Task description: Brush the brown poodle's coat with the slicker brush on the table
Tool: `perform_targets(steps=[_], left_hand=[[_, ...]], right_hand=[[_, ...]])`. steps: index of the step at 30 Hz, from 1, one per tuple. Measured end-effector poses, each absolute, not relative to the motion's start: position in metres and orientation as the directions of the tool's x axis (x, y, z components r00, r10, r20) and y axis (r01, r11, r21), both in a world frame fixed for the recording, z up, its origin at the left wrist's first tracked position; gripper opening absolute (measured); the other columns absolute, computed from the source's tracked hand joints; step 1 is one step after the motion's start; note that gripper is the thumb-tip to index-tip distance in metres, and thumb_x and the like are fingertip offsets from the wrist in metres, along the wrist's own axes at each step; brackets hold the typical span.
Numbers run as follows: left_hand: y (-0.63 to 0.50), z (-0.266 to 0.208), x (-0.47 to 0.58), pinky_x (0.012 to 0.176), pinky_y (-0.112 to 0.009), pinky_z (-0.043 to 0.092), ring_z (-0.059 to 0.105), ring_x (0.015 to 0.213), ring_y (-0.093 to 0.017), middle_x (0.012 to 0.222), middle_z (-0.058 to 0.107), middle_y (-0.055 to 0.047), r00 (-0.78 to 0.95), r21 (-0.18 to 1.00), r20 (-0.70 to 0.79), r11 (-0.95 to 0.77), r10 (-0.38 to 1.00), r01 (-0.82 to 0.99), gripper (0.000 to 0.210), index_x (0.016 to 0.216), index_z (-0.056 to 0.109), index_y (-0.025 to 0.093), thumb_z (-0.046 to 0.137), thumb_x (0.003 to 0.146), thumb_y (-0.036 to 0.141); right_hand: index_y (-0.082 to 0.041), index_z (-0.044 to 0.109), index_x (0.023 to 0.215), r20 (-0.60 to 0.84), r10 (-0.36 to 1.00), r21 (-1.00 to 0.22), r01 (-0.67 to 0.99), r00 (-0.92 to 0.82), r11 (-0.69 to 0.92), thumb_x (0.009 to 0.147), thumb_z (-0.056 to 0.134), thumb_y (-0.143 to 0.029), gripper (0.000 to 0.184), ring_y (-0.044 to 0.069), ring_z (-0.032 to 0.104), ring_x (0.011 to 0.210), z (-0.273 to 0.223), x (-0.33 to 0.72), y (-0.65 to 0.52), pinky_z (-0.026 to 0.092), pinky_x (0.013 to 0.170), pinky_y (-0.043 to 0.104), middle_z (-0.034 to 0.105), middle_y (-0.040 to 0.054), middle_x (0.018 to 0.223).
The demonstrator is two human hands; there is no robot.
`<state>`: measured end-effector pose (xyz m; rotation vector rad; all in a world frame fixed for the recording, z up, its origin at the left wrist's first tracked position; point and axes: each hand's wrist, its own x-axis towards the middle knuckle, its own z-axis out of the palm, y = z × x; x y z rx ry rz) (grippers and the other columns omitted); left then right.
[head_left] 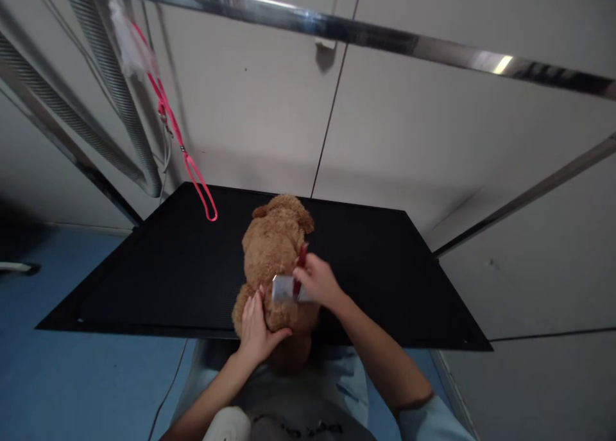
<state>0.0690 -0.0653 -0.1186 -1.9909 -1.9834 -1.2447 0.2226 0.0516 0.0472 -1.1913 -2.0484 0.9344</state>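
Obs: brown stuffed toy (269, 251) sits near front edge of black table (375, 255), about mid-width, back prob. toward the person, head end toward wall (409, 126). L hand (256, 332) lies on toy's lower L side, fingers extended & nearly together, thumb spread out to the R; seems to steady it. R hand (320, 280) is wrapped round the red handle of a brush (283, 288), flat head over toy's lower back; slight blur, so can't tell if bristles touch fur. Status (est.): brushing appears underway, mid-pass, w/ lower back the current area. Done portion unclear: fur looks curly all over, no visible line betw. worked & unworked parts. Upper back & head have no hand or tool on them now, so poss. left to do, but can't confirm; front is out of view. Surroundings: pink strap (178, 133) hangs at table's L rear, loop end over the tabletop; metal bar (308, 22) spans above.
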Motion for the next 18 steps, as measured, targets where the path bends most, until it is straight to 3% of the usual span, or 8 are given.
perform_targets(steps=[2, 4, 5, 7, 10, 11, 15, 18], left_hand=[[-0.063, -0.109, 0.057, 0.104, -0.058, 0.031, 0.028, 0.136, -0.039, 0.152, 0.019, -0.022, -0.056, 0.474, 0.521, -0.235, 0.851, 0.848, 0.095, 0.149, 0.012, 0.016, 0.061, 0.077, 0.054], [-0.058, -0.1, 0.044, 0.106, -0.054, 0.032, 0.028, 0.138, -0.032, 0.155, 0.017, -0.014, -0.011, 0.505, 0.484, -0.269, 0.875, 0.82, 0.056, 0.144, 0.032, 0.023, 0.043, 0.091, 0.039], [-0.055, -0.097, 0.038, 0.106, -0.052, 0.033, 0.03, 0.138, -0.029, 0.155, 0.02, -0.011, -0.019, 0.529, 0.474, -0.268, 0.88, 0.805, 0.047, 0.14, 0.04, 0.024, 0.034, 0.095, 0.034], [-0.046, -0.092, 0.028, 0.106, -0.05, 0.034, 0.033, 0.136, -0.026, 0.152, 0.028, -0.01, -0.05, 0.573, 0.468, -0.259, 0.882, 0.778, 0.044, 0.135, 0.048, 0.024, 0.027, 0.097, 0.031], [-0.031, -0.087, 0.021, 0.107, -0.051, 0.033, 0.03, 0.137, -0.027, 0.151, 0.029, -0.011, -0.071, 0.604, 0.468, -0.26, 0.881, 0.753, 0.044, 0.132, 0.052, 0.021, 0.031, 0.096, 0.037], [-0.025, -0.084, 0.021, 0.108, -0.051, 0.032, 0.029, 0.138, -0.028, 0.152, 0.027, -0.01, -0.067, 0.607, 0.468, -0.265, 0.881, 0.749, 0.044, 0.131, 0.053, 0.021, 0.032, 0.096, 0.038], [-0.005, -0.07, 0.021, 0.11, -0.055, 0.024, 0.023, 0.14, -0.029, 0.155, 0.022, -0.008, -0.017, 0.596, 0.471, -0.303, 0.882, 0.744, 0.042, 0.127, 0.057, 0.021, 0.035, 0.095, 0.038], [0.007, -0.062, 0.024, 0.111, -0.055, 0.023, 0.02, 0.141, -0.03, 0.154, 0.024, -0.008, -0.035, 0.593, 0.478, -0.293, 0.878, 0.75, 0.039, 0.124, 0.059, 0.021, 0.043, 0.093, 0.037]], right_hand=[[-0.019, 0.057, 0.097, 0.214, 0.924, -0.811, 0.47, -0.317, 0.349, 0.082, 0.052, -0.027, 0.018, 0.014, 0.062, 0.068, 0.048, 0.227, 0.05, 0.046, 0.063, 0.025, 0.066, 0.0023, 0.08], [-0.02, 0.058, 0.092, 0.205, 0.86, -0.779, 0.454, -0.467, 0.432, 0.08, 0.056, -0.027, 0.014, 0.014, 0.061, 0.069, 0.049, 0.23, 0.046, 0.045, 0.064, 0.025, 0.066, 0.0016, 0.079], [-0.02, 0.058, 0.085, 0.16, 0.803, -0.76, 0.448, -0.574, 0.472, 0.077, 0.059, -0.026, 0.009, 0.014, 0.06, 0.066, 0.049, 0.23, 0.043, 0.044, 0.062, 0.024, 0.065, 0.0004, 0.074], [-0.02, 0.057, 0.078, 0.097, 0.762, -0.752, 0.454, -0.64, 0.477, 0.076, 0.06, -0.024, 0.005, 0.013, 0.058, 0.061, 0.048, 0.231, 0.039, 0.043, 0.058, 0.023, 0.064, -0.0005, 0.069], [-0.019, 0.057, 0.092, 0.213, 0.886, -0.769, 0.489, -0.411, 0.412, 0.083, 0.052, -0.025, 0.012, 0.015, 0.062, 0.073, 0.049, 0.233, 0.037, 0.045, 0.065, 0.025, 0.067, 0.004, 0.085], [-0.019, 0.057, 0.094, 0.242, 0.88, -0.759, 0.484, -0.409, 0.434, 0.084, 0.052, -0.026, 0.014, 0.016, 0.062, 0.077, 0.05, 0.234, 0.037, 0.045, 0.068, 0.026, 0.067, 0.0046, 0.089], [-0.02, 0.057, 0.075, 0.135, 0.667, -0.683, 0.418, -0.733, 0.599, 0.075, 0.063, -0.027, 0.009, 0.015, 0.059, 0.065, 0.05, 0.234, 0.033, 0.044, 0.062, 0.025, 0.064, -0.0002, 0.07], [-0.019, 0.057, 0.085, 0.226, 0.804, -0.687, 0.495, -0.551, 0.532, 0.081, 0.055, -0.024, 0.006, 0.015, 0.06, 0.07, 0.052, 0.234, 0.032, 0.044, 0.065, 0.025, 0.065, 0.0027, 0.08]])
